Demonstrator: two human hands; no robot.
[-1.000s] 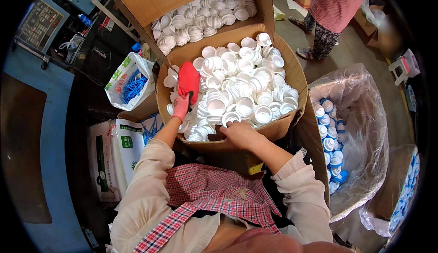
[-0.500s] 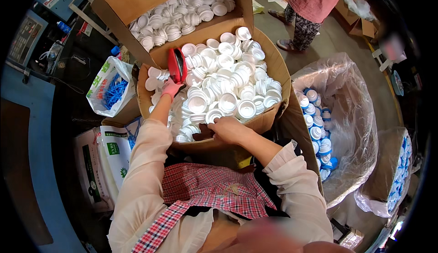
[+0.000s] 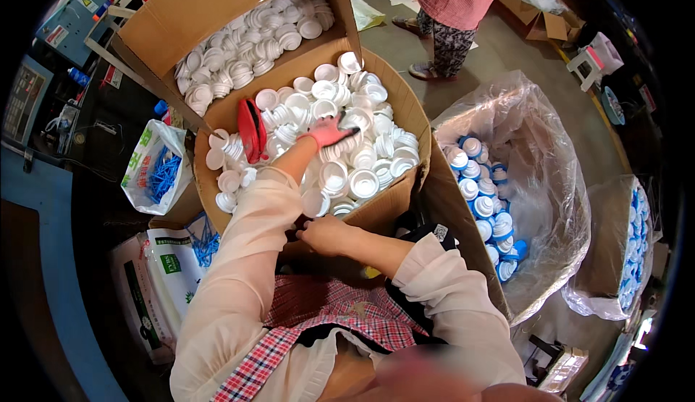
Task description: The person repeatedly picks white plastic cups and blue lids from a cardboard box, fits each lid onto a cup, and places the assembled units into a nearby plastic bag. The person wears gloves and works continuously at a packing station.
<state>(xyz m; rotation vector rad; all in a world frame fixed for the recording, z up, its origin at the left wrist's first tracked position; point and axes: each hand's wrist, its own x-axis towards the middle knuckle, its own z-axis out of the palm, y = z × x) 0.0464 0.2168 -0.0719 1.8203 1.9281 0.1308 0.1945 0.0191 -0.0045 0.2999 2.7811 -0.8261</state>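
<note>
A large cardboard box (image 3: 394, 206) in front of me is heaped with white plastic round cup-like caps (image 3: 363, 183). My left hand (image 3: 329, 132), in a pink glove with dark fingers, lies over the heap with its fingers stretched out to the right. Just left of it, a red pouch (image 3: 250, 130) with a dark opening stands on the caps, apart from the hand. At the box's near edge, my bare right hand (image 3: 326, 235) is closed. Something dark brown shows beside its fingertips, but its kind is unclear.
Behind stands another carton (image 3: 210, 3) of white caps. A plastic-lined box (image 3: 521, 250) with blue-and-white parts is at the right. A white bag (image 3: 136, 157) of blue sticks sits at the left. Another person (image 3: 460, 11) stands at the far side.
My left hand has left the red pouch and moved right over the caps, its fingers now spread. My right hand stays closed at the near edge. The whole view has shifted slightly.
</note>
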